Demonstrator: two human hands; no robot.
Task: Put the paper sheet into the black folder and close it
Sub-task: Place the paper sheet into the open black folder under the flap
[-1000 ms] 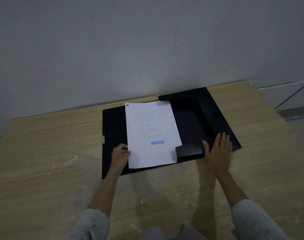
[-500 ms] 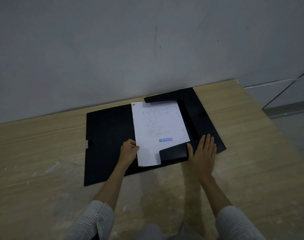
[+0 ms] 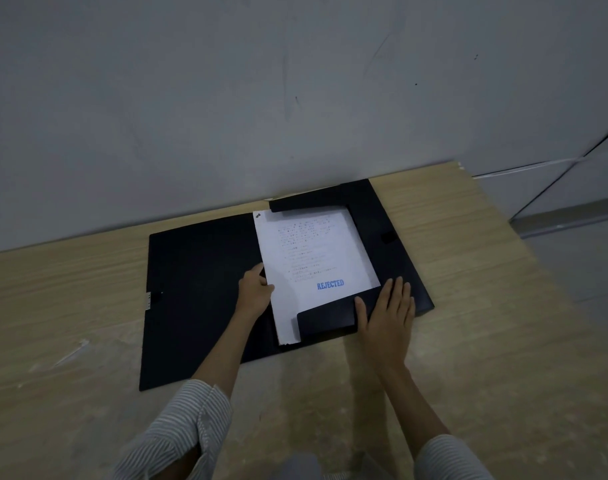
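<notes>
Lying open on the wooden bench [image 3: 468, 341], the black folder [image 3: 198, 289] spreads out ahead of both hands, its far edge against the grey wall [image 3: 226, 98]. The paper sheet [image 3: 313, 258] sits on the folder's right half, between the two hands. Its near right corner is hidden under a black flap [image 3: 330, 315], and its far edge is tucked under another flap [image 3: 306, 202]. Small print on the page is too blurred to read; only a blue "REJECTED" stamp [image 3: 330, 285] is legible. The left hand [image 3: 255, 294] grips the sheet's left edge, its fingertips hidden by the paper. The right hand [image 3: 387, 313] lies flat and unclenched, fingers spread, pressing the near flap and the folder beside it. Striped sleeves [image 3: 178, 427] are cut off at the bottom edge.
</notes>
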